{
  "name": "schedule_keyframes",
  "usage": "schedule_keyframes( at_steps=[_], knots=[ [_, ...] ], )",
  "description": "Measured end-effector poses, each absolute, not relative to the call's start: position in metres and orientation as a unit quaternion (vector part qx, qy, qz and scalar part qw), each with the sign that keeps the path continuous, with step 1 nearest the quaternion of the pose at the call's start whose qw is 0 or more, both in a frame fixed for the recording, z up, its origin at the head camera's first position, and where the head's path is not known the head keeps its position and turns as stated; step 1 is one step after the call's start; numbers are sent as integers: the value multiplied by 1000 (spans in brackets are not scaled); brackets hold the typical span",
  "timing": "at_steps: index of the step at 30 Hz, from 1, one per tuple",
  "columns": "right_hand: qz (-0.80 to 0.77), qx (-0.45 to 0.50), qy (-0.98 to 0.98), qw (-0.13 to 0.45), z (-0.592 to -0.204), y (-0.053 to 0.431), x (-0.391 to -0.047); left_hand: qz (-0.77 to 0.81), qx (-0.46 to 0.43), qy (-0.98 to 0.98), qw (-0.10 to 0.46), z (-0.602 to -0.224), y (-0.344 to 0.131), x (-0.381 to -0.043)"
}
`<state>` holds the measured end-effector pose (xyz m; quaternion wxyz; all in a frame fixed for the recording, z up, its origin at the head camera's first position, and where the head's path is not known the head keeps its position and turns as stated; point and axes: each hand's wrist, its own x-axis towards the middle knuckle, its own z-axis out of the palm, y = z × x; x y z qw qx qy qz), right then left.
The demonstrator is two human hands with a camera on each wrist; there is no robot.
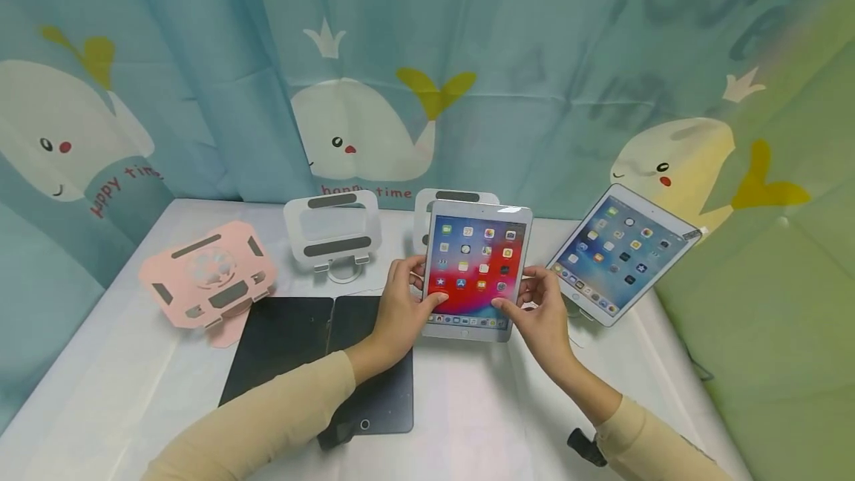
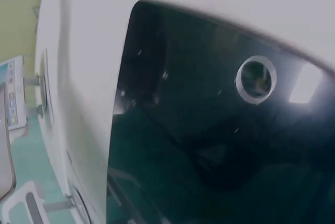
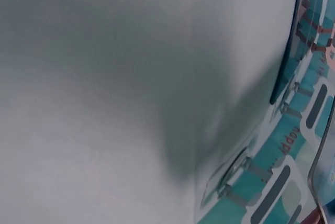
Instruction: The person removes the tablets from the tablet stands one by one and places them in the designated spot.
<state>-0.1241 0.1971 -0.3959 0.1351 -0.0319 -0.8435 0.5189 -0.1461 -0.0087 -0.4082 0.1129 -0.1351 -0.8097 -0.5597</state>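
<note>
In the head view a white tablet (image 1: 476, 273) with a lit home screen is held upright between both hands. My left hand (image 1: 404, 310) grips its lower left edge, thumb on the screen and fingers behind. At the lower right edge my right hand (image 1: 544, 318) grips it the same way. Behind the tablet, partly hidden by it, stands a white tablet stand (image 1: 421, 215). Only an edge of the held tablet (image 2: 5, 156) shows in the left wrist view, and a sliver of the tablet (image 3: 323, 166) in the right wrist view.
A second white tablet (image 1: 617, 254) leans on a stand at the right. Another white stand (image 1: 334, 232) and a pink stand (image 1: 208, 273) stand at the left. Two dark tablets (image 1: 280, 340) lie side by side under my left forearm. A printed curtain (image 1: 521, 43) hangs behind the table.
</note>
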Motion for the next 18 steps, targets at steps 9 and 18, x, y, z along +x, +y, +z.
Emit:
schedule_keyframes(
  at_steps=[9, 18],
  knots=[
    [518, -51, -851, 71, -406, 198, -117, -602, -75, -794, 28, -415, -12, -132],
    [521, -100, -848, -15, -412, 199, -105, -629, -6, -777, -16, -437, -11, -114]
  ],
)
